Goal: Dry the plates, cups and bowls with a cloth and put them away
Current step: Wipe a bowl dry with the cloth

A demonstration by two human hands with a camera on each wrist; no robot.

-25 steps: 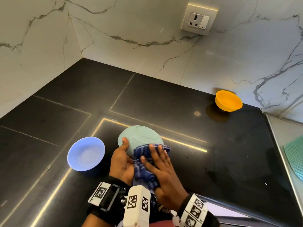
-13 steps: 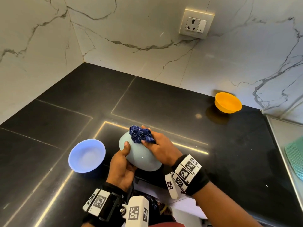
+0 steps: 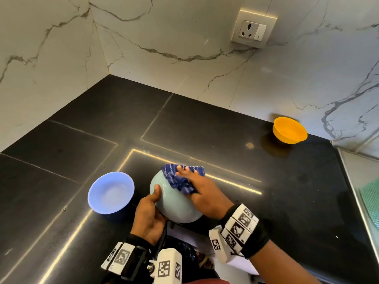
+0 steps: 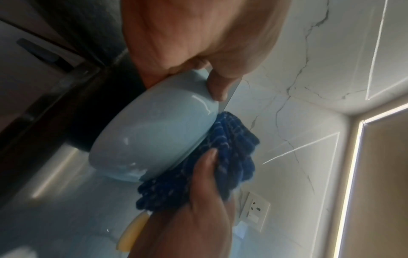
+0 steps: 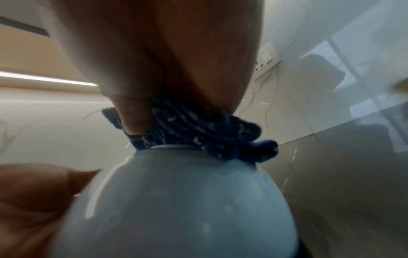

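Note:
A pale blue-green bowl [image 3: 176,203] is held upside down above the near edge of the black counter [image 3: 225,140]. My left hand [image 3: 150,212] grips its rim, thumb on the outer wall, which also shows in the left wrist view on the bowl [image 4: 152,132]. My right hand [image 3: 196,187] holds a crumpled dark blue cloth [image 3: 180,178] against the bowl's base, the thumb pinching the cloth [image 4: 198,174]. In the right wrist view the cloth [image 5: 198,132] sits on top of the bowl [image 5: 176,200].
A lavender bowl [image 3: 110,192] stands upright on the counter just left of my hands. An orange bowl [image 3: 289,130] sits at the back right by the marble wall. A socket [image 3: 253,29] is on the wall. A sink edge with a green mat [image 3: 371,201] lies at the right.
My right hand swung from the near side of the bowl over to its far top, carrying the cloth across the base. The left hand has kept its grip on the bowl.

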